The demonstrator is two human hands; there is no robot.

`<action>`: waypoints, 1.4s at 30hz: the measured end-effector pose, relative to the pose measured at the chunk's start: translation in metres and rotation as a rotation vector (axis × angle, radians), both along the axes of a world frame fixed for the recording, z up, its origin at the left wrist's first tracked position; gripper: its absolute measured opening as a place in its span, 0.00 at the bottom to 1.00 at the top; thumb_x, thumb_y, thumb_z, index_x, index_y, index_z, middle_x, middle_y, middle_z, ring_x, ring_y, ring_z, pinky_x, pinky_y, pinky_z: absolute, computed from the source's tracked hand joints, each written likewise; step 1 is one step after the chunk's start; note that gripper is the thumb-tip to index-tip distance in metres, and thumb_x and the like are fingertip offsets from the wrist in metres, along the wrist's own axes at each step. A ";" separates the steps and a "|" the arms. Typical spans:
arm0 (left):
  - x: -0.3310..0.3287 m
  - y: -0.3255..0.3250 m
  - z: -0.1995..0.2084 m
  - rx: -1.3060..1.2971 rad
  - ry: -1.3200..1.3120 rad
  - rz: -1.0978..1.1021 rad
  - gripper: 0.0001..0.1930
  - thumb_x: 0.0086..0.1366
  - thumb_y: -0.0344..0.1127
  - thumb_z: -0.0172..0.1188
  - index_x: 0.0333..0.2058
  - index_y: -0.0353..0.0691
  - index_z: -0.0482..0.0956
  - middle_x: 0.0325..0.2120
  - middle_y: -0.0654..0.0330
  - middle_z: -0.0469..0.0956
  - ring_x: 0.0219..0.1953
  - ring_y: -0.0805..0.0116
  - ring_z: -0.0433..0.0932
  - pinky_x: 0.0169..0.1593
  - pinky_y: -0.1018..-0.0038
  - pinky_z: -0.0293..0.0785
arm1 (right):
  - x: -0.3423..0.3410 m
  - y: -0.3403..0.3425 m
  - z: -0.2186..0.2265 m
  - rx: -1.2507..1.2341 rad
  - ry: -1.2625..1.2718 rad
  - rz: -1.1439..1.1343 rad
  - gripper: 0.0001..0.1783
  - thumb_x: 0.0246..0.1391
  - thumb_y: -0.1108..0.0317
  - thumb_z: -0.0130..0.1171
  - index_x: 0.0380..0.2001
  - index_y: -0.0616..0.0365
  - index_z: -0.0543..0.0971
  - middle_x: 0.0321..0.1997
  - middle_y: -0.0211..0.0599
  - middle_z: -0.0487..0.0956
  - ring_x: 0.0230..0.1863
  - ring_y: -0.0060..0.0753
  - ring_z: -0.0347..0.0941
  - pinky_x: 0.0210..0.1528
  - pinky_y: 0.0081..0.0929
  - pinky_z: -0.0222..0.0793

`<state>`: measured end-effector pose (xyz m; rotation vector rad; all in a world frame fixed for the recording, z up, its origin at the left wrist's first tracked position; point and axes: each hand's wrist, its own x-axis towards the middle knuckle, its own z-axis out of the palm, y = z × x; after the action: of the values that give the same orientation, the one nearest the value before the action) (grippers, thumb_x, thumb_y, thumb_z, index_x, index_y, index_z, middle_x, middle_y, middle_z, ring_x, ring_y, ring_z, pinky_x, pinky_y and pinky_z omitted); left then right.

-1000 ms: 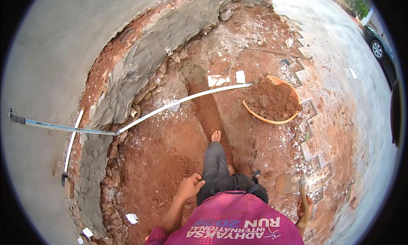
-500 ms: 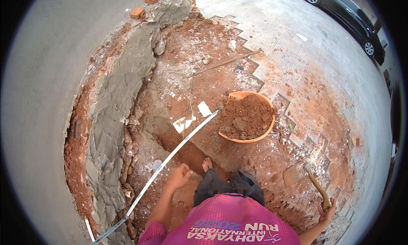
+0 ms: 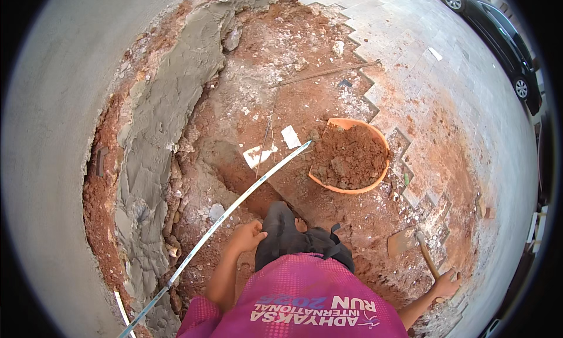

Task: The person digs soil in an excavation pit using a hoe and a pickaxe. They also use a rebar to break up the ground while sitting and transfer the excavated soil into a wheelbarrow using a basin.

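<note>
Over dug reddish soil (image 3: 363, 215), near a soil-filled orange tub (image 3: 347, 123), grips a wooden-handled metal hoe (image 3: 401, 243) well back, likely for reach, in the right hand (image 3: 447, 284), curling the left hand (image 3: 247, 237) loosely, apparently empty.

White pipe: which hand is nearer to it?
Left. The left hand is close by, just below and right of the white pipe in the head view; the right hand is much farther right, on the hoe handle.
</note>
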<state>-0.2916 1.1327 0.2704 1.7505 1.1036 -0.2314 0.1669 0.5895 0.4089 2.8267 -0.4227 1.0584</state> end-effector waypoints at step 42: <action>0.032 0.050 -0.175 -0.175 0.228 1.015 0.23 0.68 0.50 0.58 0.53 0.40 0.73 0.54 0.47 0.71 0.59 0.46 0.67 0.58 0.50 0.67 | -0.001 0.834 -0.153 -0.328 1.475 1.647 0.09 0.56 0.64 0.64 0.34 0.58 0.80 0.28 0.29 0.78 0.27 0.20 0.69 0.26 0.24 0.65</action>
<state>-0.2592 1.1828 0.0959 0.8557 1.9242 0.1088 0.1656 1.4236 0.2561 2.1965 1.9744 -1.0985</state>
